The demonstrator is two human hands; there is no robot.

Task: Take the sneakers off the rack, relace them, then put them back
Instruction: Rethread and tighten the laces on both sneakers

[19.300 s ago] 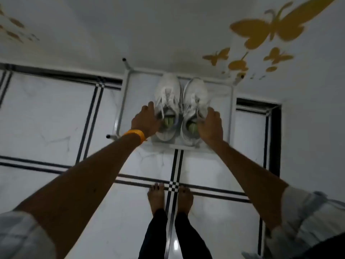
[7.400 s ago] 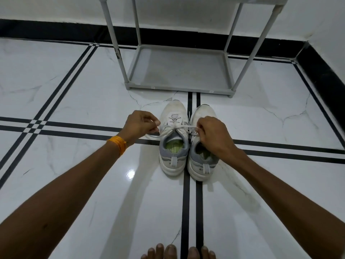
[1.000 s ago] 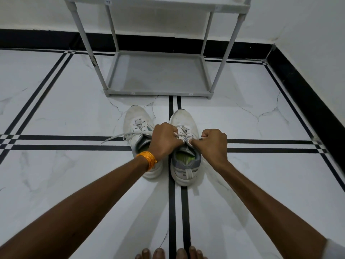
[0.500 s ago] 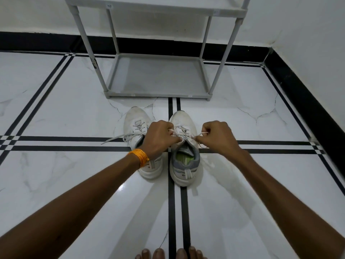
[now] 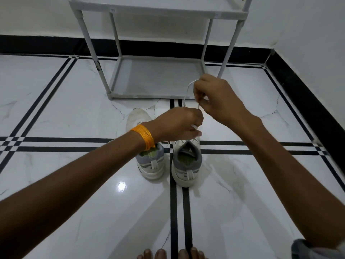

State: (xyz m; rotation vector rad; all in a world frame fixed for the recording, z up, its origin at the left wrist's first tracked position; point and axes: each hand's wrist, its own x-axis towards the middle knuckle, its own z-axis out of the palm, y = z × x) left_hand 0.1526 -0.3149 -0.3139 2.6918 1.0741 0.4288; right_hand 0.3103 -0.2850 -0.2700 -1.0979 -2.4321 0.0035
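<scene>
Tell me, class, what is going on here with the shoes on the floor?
A person is lacing a pair of sneakers that stand side by side on the tiled floor in front of a grey rack. Both hands work the white lace of the right sneaker: the left hand pinches it low, the right hand pulls it up. The left sneaker is untouched. The rack's visible shelves hold no shoes.

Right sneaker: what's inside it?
A green insole shows inside the right sneaker, and nothing else. Its toe end and eyelets are covered by the left hand, which pinches its white lace together with the right hand.
</scene>
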